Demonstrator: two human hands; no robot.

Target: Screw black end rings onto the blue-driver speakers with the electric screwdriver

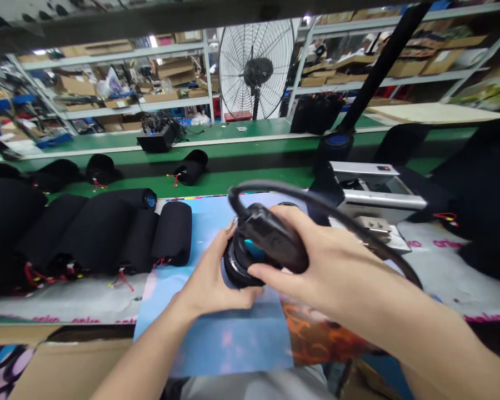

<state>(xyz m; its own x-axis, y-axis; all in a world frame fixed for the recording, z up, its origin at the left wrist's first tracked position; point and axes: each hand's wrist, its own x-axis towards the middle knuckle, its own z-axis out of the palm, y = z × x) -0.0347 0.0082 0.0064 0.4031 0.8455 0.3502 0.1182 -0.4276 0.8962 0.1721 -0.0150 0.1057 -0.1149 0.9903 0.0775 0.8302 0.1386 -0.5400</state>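
Note:
My left hand [206, 286] curls around a black cylindrical piece [236, 269] with a round rim, a bit of teal showing inside its end. My right hand [323, 250] grips a black hand-held tool [275, 236] whose exact kind I cannot make out. From the tool's upper end a thick black cord [291, 188] loops away to the right, over my forearm. The tool sits over the end of the cylindrical piece; its contact point is hidden. Under both hands lies a blue printed sheet [229, 344].
Several black fabric-covered cylinders [173, 233] with coloured wires stand at left. A metal fixture [375, 189] is at right, near a slanted black post [387, 66]. Behind the green bench [250, 158] stand a large fan [256, 69] and stocked shelves.

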